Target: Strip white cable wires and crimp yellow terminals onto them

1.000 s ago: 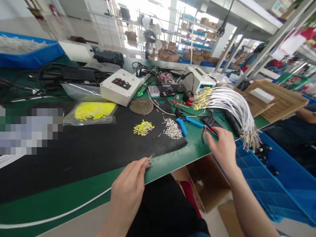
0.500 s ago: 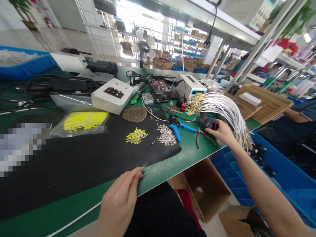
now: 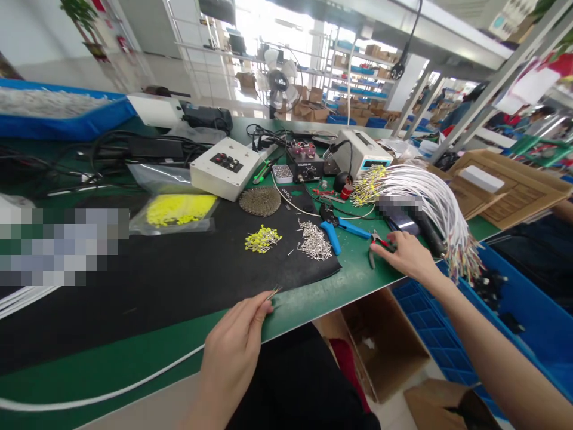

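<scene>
My left hand [image 3: 235, 343] is closed on a white cable [image 3: 134, 382], pinching its end near the table's front edge. Thin wire ends [image 3: 274, 292] stick out past the thumb and fingertips. To the right, my right hand [image 3: 412, 257] is on the small red-and-black-handled cutting pliers [image 3: 372, 254], thumb and fingers around a handle and partly covering it. Just left of the pliers lies a blue-handled crimping tool [image 3: 333, 233]. Behind the right hand is a dark phone-like object [image 3: 398, 218], partly blurred out.
Yellow-capped terminals [image 3: 263, 239] and bare metal terminals [image 3: 316, 242] are piled on the black mat [image 3: 179, 275]. A bundle of white cables [image 3: 430, 197] arches over the right side. Blue crates [image 3: 528, 340] and an open carton [image 3: 385, 352] stand below the table edge.
My right hand has moved from the dark phone-like object to the cutting pliers. My left hand keeps its hold on the cable. The camera view has turned slightly left.
</scene>
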`<state>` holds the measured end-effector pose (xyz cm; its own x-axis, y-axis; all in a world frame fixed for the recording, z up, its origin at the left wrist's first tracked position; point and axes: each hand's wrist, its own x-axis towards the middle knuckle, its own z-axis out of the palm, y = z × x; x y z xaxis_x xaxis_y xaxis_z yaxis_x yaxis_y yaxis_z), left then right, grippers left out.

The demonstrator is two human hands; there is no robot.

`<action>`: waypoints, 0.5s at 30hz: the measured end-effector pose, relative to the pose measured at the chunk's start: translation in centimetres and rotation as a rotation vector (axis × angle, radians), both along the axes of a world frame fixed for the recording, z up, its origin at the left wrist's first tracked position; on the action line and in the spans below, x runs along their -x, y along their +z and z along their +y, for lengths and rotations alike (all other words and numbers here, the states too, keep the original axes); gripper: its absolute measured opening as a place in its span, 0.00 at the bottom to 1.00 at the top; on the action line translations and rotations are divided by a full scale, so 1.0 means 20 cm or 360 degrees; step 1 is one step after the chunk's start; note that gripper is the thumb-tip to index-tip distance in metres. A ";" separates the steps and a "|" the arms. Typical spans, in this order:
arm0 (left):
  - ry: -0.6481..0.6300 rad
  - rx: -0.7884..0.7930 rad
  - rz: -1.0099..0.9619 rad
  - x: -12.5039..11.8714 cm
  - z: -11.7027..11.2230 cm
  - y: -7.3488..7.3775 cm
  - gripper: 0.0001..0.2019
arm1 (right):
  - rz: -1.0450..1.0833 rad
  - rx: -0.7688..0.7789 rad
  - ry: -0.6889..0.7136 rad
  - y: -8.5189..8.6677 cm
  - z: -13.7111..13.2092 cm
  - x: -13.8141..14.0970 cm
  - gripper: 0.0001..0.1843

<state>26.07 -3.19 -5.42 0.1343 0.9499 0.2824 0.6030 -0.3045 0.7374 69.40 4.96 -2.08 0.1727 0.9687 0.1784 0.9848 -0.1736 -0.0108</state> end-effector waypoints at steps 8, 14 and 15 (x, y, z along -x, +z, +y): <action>-0.0135 0.0048 -0.0038 -0.17 -0.02 0.17 0.11 | -0.0075 0.0286 0.0017 0.01 -0.04 0.04 0.35; -0.0350 0.0256 -0.0165 -0.30 -0.04 0.30 0.11 | -0.0135 0.0218 0.0081 0.03 -0.11 0.08 0.22; -0.0367 0.0278 -0.0181 -0.32 -0.04 0.31 0.12 | -0.0121 0.0178 0.0080 0.03 -0.14 0.09 0.19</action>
